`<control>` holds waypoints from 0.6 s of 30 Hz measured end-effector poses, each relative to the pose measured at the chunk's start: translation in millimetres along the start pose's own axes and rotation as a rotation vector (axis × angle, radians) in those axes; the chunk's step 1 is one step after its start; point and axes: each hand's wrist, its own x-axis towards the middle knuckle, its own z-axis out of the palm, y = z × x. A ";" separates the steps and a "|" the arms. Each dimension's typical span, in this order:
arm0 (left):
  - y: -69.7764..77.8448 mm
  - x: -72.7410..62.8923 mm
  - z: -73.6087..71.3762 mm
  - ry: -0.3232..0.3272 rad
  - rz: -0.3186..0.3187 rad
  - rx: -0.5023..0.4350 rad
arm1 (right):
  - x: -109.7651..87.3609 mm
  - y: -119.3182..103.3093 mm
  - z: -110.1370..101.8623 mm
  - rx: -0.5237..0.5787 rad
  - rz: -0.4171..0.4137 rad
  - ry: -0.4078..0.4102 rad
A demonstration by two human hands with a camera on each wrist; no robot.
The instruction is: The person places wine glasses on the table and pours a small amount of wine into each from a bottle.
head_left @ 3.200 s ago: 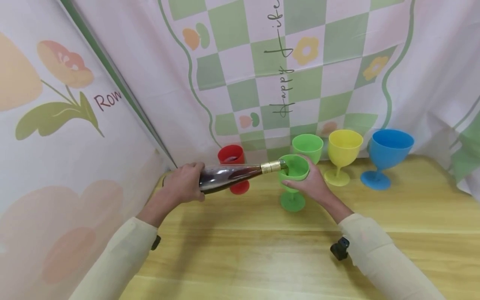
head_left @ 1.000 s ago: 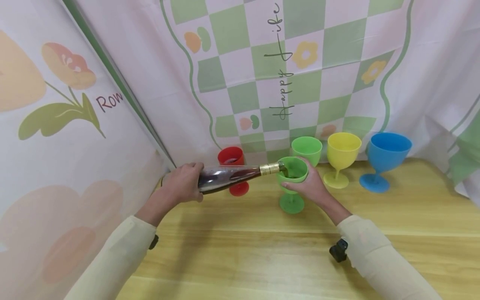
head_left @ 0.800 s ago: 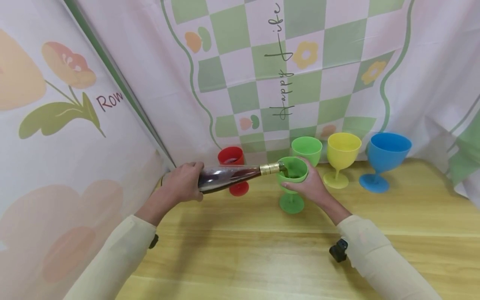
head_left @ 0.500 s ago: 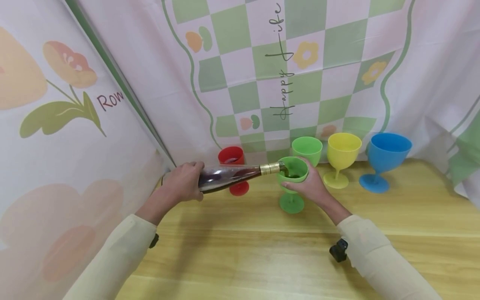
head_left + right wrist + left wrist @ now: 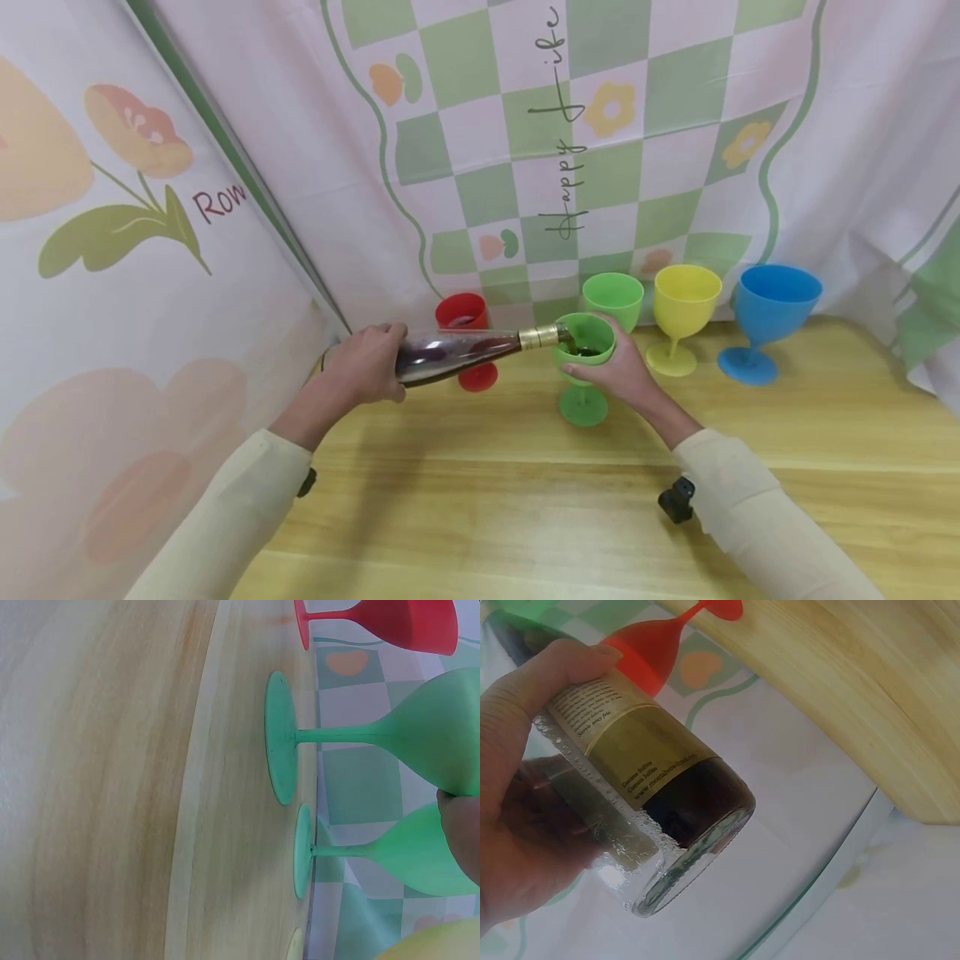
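Note:
My left hand [image 5: 369, 364] grips a clear wine bottle [image 5: 457, 356] near its base, tilted almost level. Its gold-banded neck leans over the rim of the nearer green goblet [image 5: 583, 373], and dark liquid runs from the mouth into the bowl. Some liquid lies in the bottom there. Around that bowl curl the fingers of my right hand [image 5: 622, 364], while the goblet's foot stands on the table. In the left wrist view the bottle's label [image 5: 649, 750] and a pocket of air with bubbles show. The right wrist view has the held green goblet [image 5: 435, 727] upright, with one fingertip on it.
Behind the bottle stands a red goblet [image 5: 462, 310] with dark liquid in it. A second green goblet [image 5: 613, 298], a yellow goblet [image 5: 686, 300] and a blue goblet [image 5: 777, 304] line the back of the wooden table [image 5: 487, 508]. Printed cloth [image 5: 495, 192] hangs close behind and on the left.
Liquid has risen in the held green goblet, and the level in the bottle has dropped slightly. Both hands keep nearly the same place; the whole head view has shifted a little.

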 end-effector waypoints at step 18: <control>-0.3 0.3 -0.7 0.007 0.006 -0.002 | 0.0 0.3 -0.1 -0.002 -0.001 -0.001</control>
